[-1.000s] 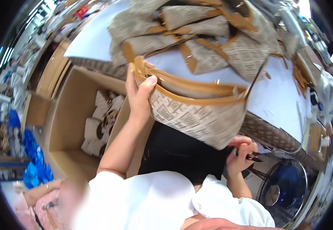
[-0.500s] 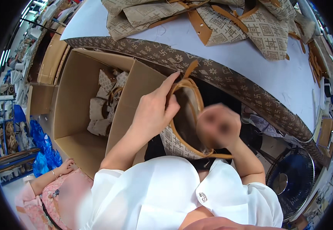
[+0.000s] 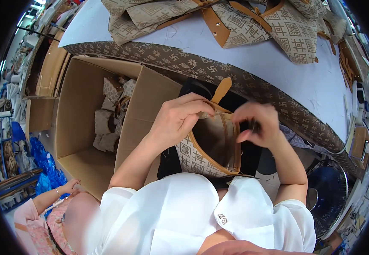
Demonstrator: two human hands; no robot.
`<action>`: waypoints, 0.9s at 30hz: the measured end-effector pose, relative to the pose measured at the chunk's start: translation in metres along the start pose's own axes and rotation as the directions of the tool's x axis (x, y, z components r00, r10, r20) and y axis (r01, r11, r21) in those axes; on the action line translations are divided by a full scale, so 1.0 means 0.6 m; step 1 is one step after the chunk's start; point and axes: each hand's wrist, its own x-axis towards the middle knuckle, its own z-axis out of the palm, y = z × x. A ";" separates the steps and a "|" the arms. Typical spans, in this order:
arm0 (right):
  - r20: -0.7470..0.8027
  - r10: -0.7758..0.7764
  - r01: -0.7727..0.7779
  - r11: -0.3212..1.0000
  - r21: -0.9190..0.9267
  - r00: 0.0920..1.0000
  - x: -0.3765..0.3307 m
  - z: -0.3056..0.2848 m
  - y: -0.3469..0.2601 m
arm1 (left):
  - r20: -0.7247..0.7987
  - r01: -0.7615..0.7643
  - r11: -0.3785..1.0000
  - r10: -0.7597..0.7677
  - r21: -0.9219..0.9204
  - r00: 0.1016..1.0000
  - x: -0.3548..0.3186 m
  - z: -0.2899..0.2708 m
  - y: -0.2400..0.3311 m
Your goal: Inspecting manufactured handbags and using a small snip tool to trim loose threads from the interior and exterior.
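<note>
A beige patterned handbag (image 3: 201, 151) with tan leather trim rests in my lap, mouth up and open. My left hand (image 3: 179, 119) grips the bag's rim at its left side, by a tan strap tab (image 3: 222, 90). My right hand (image 3: 256, 123) hovers over the right rim, fingers pinched on a small dark object that is blurred. The bag's dark inside shows between both hands.
A white table (image 3: 252, 55) with a patterned edge band carries several similar bag pieces (image 3: 235, 21). An open cardboard box (image 3: 86, 119) with more pieces stands at my left. Another person's arm (image 3: 52, 193) shows lower left. A fan (image 3: 331, 191) sits lower right.
The bag came down from in front of the table into my lap. My right hand rose to the bag's open rim, and my left hand shifted along the rim.
</note>
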 end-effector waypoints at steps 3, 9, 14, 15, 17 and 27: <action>-0.086 0.093 -0.120 0.912 -0.393 0.992 0.021 -0.036 -0.009 | 0.000 0.059 0.998 -0.059 -0.025 0.998 0.004 0.007 0.001; 0.194 0.006 0.136 0.689 -0.712 0.981 0.022 -0.047 -0.018 | 0.101 0.117 0.993 -0.118 0.019 0.988 0.017 0.004 0.011; 0.306 -0.029 0.254 0.632 -0.732 0.952 0.030 -0.053 -0.024 | 0.079 0.072 0.997 -0.073 0.011 0.994 0.022 0.014 0.007; 0.322 -0.038 0.273 0.632 -0.725 0.946 0.032 -0.054 -0.024 | 0.068 0.073 0.997 -0.073 0.005 0.995 0.022 0.016 0.007; 0.307 -0.047 0.257 0.671 -0.695 0.951 0.030 -0.056 -0.020 | 0.079 0.065 0.998 -0.066 0.013 0.995 0.022 0.015 0.009; 0.347 0.073 0.211 0.671 -0.711 0.935 0.064 -0.071 -0.051 | 0.106 0.016 0.998 -0.022 0.058 0.994 0.032 0.023 0.016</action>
